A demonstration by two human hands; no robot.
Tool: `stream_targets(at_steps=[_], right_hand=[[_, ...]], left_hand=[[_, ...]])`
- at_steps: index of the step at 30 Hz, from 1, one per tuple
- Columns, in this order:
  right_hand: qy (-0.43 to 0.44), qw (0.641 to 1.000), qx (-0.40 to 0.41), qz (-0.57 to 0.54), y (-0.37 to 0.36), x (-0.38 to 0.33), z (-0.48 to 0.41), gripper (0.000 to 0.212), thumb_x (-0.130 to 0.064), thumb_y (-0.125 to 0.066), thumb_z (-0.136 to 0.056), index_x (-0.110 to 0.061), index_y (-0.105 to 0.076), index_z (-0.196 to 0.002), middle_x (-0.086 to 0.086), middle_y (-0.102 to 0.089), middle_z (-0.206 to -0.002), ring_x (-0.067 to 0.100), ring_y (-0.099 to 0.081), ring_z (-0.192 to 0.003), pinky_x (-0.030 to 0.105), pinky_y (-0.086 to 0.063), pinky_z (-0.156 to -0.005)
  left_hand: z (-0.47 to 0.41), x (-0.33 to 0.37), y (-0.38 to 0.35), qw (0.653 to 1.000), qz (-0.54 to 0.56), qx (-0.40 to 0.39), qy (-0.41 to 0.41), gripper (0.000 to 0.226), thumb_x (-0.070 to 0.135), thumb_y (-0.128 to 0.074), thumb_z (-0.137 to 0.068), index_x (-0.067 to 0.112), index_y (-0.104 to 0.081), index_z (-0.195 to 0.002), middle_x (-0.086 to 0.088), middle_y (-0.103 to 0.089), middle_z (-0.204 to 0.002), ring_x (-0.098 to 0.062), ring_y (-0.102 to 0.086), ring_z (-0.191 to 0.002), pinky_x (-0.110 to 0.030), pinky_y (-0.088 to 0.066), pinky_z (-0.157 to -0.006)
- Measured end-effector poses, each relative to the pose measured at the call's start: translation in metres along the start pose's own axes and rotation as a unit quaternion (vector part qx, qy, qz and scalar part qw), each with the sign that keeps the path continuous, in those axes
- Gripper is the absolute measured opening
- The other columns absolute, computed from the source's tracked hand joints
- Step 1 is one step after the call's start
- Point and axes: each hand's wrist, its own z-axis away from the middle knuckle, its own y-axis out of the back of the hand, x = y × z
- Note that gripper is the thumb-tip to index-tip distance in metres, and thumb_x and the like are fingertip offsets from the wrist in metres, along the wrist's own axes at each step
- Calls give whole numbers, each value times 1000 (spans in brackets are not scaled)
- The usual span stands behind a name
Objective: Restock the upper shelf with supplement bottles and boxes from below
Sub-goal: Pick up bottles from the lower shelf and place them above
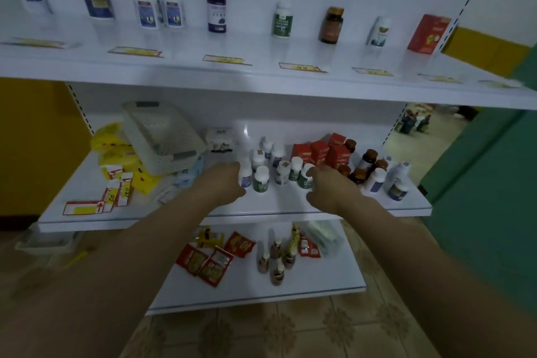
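Supplement bottles [295, 167] stand bunched on the middle shelf [276, 203], with both of your hands in among them.

Your left grip [225, 180] curls round a white bottle [246, 177] at the left edge of the bunch. Your right grip [327, 183] touches a green-labelled bottle [304, 180] near the front, though you cannot tell whether it has closed. Reaching with both at once looks meant to bring up a bottle in each. The stock sits packed upright towards the shelf's right half, with red boxes [319, 151] behind it, probably as a reserve. On the upper shelf [261, 49] the goods stand well apart, labels outward, each behind a price tag [226, 59], so the bare stretches between them mark where your bottles belong.
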Motion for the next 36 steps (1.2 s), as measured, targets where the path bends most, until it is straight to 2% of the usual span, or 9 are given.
stream_targets(at_steps=[4,8,14,19,23,25,29,32,36], right_hand=[[12,999,-31,-11,-38,-3,-43,51,-18,-53,-88,-4,-39,-135,18,-47,-129,34,-51,-113,34,-44,-80],[20,997,-56,-42,-68,-8,-89,59,-18,-54,-88,-5,-32,-142,19,-45,-135,35,-49,-118,40,-48,-91],[26,996,-59,-65,-104,-5,-144,61,-18,-56,-89,-6,-27,-143,18,-44,-136,34,-48,-122,38,-44,-96],[53,993,-56,-90,-129,2,-190,65,-20,-56,-91,-13,-23,-146,13,-45,-139,30,-50,-122,41,-45,-100],[89,988,-59,-113,-136,0,-219,70,-24,-56,-93,-16,-17,-150,11,-37,-148,30,-39,-135,42,-34,-110],[107,987,-67,-100,-137,-2,-228,61,-26,-52,-95,-15,-23,-148,11,-39,-147,28,-40,-134,38,-32,-109],[101,986,-72,-115,-143,-4,-236,44,-25,-48,-97,-15,-35,-138,14,-53,-131,31,-53,-118,39,-43,-96],[89,981,-80,-150,-145,-3,-233,44,-21,-50,-96,-14,-34,-136,15,-54,-130,31,-55,-117,40,-45,-95],[101,975,-84,-179,-130,1,-221,44,-18,-53,-94,-12,-36,-135,15,-54,-128,30,-54,-116,37,-44,-94]], left_hand=[[-39,-29,-31,999,19,-21,29,50,24,-55,-92,4,-38,-135,-17,-48,-132,-28,-50,-117,-31,-43,-93],[-78,-50,-53,998,33,-19,44,51,25,-55,-91,4,-37,-135,-17,-48,-130,-29,-50,-117,-34,-43,-95],[-139,-58,-84,997,54,-13,53,52,22,-53,-92,4,-32,-137,-19,-44,-132,-31,-46,-120,-34,-39,-95],[-193,-55,-103,999,31,7,41,61,19,-54,-92,8,-23,-143,-20,-41,-133,-35,-47,-120,-43,-42,-99],[-226,-49,-107,999,15,11,29,68,21,-58,-90,11,-20,-146,-19,-38,-138,-36,-46,-124,-45,-39,-104],[-237,-48,-111,1000,9,14,17,66,20,-57,-90,10,-23,-145,-18,-39,-139,-35,-45,-125,-44,-37,-105],[-247,-49,-122,999,20,31,16,58,16,-60,-88,5,-34,-140,-14,-36,-143,-32,-42,-129,-41,-34,-108],[-245,-50,-123,998,18,54,11,54,12,-62,-86,5,-41,-135,-14,-38,-138,-32,-45,-124,-38,-37,-104],[-233,-52,-106,998,44,41,11,49,16,-63,-86,7,-46,-132,-16,-43,-130,-32,-46,-119,-34,-36,-98]])
